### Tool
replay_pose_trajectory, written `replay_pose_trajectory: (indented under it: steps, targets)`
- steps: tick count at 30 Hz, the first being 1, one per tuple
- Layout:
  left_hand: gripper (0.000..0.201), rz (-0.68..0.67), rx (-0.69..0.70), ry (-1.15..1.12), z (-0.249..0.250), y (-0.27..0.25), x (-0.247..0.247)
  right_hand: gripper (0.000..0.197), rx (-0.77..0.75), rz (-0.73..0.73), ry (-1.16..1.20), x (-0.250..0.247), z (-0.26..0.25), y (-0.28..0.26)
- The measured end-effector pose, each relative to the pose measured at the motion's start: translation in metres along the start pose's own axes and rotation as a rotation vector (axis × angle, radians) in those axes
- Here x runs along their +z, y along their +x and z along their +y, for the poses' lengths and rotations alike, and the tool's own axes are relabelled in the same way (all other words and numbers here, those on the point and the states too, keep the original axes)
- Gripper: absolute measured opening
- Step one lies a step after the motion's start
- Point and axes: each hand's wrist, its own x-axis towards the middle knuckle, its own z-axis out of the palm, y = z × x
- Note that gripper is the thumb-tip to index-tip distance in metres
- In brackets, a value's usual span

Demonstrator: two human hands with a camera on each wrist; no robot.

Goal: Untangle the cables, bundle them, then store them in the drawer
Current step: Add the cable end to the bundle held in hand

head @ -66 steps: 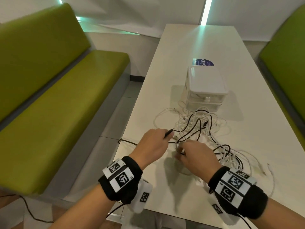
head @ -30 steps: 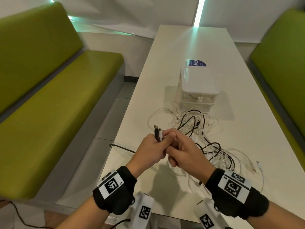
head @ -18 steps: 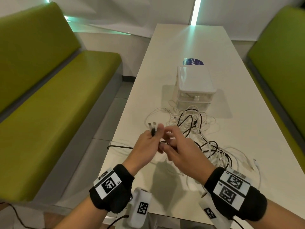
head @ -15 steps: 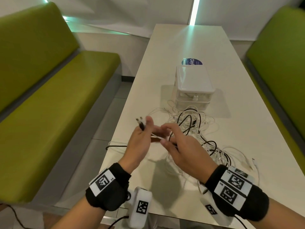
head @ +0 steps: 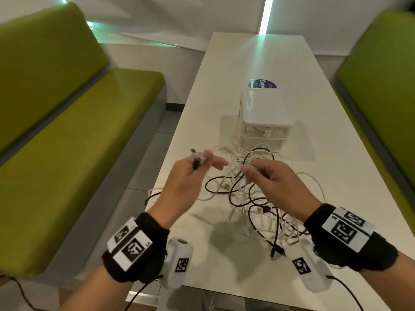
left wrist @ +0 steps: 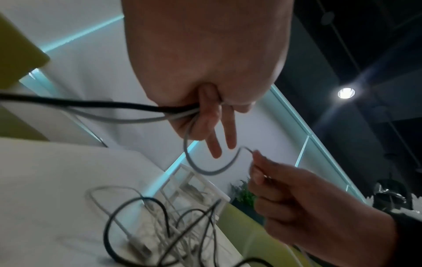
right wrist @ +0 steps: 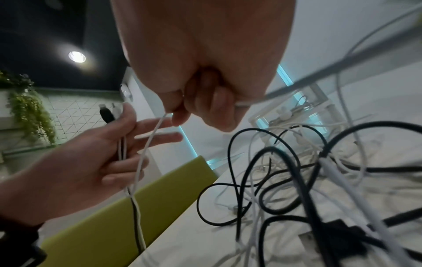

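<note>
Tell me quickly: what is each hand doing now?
Left hand: holds two cable ends, one black, one white.
Right hand: pinches a white cable.

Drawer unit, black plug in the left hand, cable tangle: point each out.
drawer unit [head: 266, 108]: head view, white lid.
black plug [right wrist: 106, 114]: right wrist view, plug body.
cable tangle [head: 251, 196]: head view, black loop mid-pile.

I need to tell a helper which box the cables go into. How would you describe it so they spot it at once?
On the long white table between the green benches, look just beyond the cable tangle. The drawer box is a small white unit with two stacked clear drawers, the only boxy thing there, in front of a round blue sticker.
</note>
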Motion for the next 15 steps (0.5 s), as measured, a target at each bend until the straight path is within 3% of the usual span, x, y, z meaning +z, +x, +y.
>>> replay_pose_trajectory:
  steps: [3, 7, 9, 13, 15]
  targets:
    - [0.035, -0.082, 0.020, 0.046, -0.002, -0.005, 0.015, 0.036, -0.025, -0.026, -0.030, 0.005, -0.003, 0.000]
    - [0.041, -0.181, 0.033, 0.373, -0.013, -0.003, 0.019, 0.037, -0.059, -0.081, -0.087, 0.007, 0.001, -0.003]
    - [0.035, -0.072, 0.033, 0.400, -0.019, 0.004, 0.010, 0.038, -0.047, -0.124, -0.106, 0.006, 0.003, -0.006]
    - [0.041, 0.348, -0.056, 0.313, -0.025, 0.022, -0.034, 0.039, -0.032, -0.141, -0.181, -0.005, 0.012, -0.012]
    - [0.042, 0.447, -0.096, 0.283, -0.027, 0.025, -0.056, 0.039, -0.038, -0.148, -0.222, -0.013, 0.014, -0.013]
